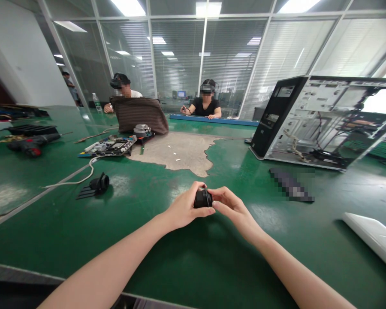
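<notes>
A small black rounded part (202,198) is held just above the green table, near the middle of the view. My left hand (185,206) is closed on it from the left, with the thumb below and the fingers over the top. From the right, the fingertips and thumb of my right hand (231,206) grip its edge. Another black part with flat prongs (99,183) lies on the table to the left of my hands.
On the green table (141,240) are a circuit board (111,146), a brown box-like object (138,115), a power drill (34,143), a white cable and an open computer case (318,122). A white panel (373,238) lies at right. Two people sit across.
</notes>
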The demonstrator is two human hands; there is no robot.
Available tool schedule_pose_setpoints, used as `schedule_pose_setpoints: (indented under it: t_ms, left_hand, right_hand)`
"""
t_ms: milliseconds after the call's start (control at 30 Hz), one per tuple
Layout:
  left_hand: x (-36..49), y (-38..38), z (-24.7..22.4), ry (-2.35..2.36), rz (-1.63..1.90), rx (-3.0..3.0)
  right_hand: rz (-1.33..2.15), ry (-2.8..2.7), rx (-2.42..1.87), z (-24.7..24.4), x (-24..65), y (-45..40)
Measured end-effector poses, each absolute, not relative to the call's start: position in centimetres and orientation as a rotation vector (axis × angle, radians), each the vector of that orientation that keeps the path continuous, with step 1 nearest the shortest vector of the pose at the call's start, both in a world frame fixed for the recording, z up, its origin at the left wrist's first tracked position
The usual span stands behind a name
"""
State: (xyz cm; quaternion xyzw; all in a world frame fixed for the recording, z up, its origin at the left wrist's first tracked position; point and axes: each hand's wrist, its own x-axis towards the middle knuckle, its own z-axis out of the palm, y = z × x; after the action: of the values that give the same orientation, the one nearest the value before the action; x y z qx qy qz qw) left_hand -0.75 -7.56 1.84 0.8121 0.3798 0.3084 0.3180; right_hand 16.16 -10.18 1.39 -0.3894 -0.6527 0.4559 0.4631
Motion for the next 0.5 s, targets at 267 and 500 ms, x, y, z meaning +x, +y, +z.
schedule_pose_setpoints:
  t_ms: [267,500]
  left_hand:
    - [-0.89,-7.36,1.66,0.928,0.904,2.039]
    - [-0.88,-7.35,1.48,0.891,0.896,2.017]
  right_hand:
    - [1.041,-1.66,-0.969,0.85,15.52,-10.23]
    - [0.847,-1.778,-1.001,0.61,16.02,-10.12]
